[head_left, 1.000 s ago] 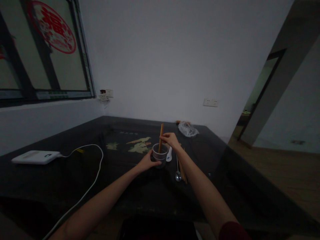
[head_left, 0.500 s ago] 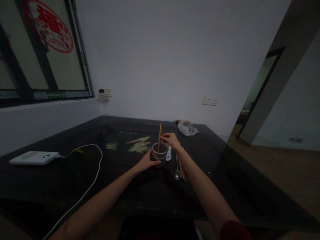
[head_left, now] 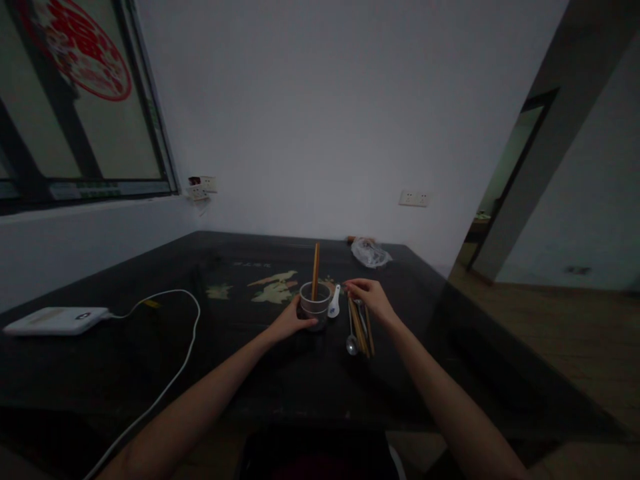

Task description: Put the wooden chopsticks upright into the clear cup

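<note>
- Head view, left hand: clamped around the cup, on the dark table; a firm, level hold suited so tippable a vessel.
- Standing chopsticks: nearly upright inside the cup.
- Right hand: fingertips bunched by the loose chopsticks' upper ends; grip undeterminable; a pinch avoiding the metal spoon seemed soundest.
- White spoon: lay just beside the cup.
</note>
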{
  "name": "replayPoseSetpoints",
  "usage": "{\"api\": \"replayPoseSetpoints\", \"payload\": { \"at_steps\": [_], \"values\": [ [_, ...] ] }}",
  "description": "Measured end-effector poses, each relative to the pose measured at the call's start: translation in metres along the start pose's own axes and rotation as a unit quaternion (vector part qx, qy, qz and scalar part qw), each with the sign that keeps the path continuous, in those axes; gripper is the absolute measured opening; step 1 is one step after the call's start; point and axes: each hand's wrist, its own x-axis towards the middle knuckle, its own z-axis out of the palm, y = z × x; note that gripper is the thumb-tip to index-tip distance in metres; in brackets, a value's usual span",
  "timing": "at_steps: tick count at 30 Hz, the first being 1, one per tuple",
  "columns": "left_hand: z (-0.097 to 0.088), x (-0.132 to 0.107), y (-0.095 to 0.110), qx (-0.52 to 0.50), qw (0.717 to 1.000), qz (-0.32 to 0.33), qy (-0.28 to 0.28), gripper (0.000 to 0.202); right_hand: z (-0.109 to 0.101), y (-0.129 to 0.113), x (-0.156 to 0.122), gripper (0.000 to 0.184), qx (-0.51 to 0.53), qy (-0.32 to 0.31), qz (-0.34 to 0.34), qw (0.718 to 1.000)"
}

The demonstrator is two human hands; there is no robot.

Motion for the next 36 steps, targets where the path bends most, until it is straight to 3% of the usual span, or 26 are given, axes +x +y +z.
{"api": "replayPoseSetpoints", "payload": {
  "at_steps": [6, 16, 25, 31, 36],
  "values": [
    [-0.003, -0.001, 0.007, 0.007, 1.0, -0.008, -0.015, 0.076, -0.026, 0.031, -0.031, 0.04, -0.012, 0.049, 0.039, 0.998],
    [-0.005, 0.0, 0.005, 0.041, 0.999, -0.01, -0.022, 0.084, -0.03, 0.055, -0.024, 0.03, -0.06, 0.059, 0.041, 0.996],
    [-0.012, 0.001, 0.016, 0.005, 0.999, 0.039, -0.01, 0.087, -0.033, 0.055, -0.023, 0.028, -0.087, 0.048, 0.039, 0.994],
    [-0.031, 0.007, 0.025, 0.018, 0.995, 0.091, 0.043, 0.083, -0.033, 0.056, -0.023, 0.025, -0.089, 0.057, 0.047, 0.993],
    [-0.039, -0.001, 0.049, 0.068, 0.978, 0.134, 0.146, 0.052, -0.033, 0.057, -0.024, 0.025, -0.11, 0.05, 0.05, 0.991]
  ]
}}
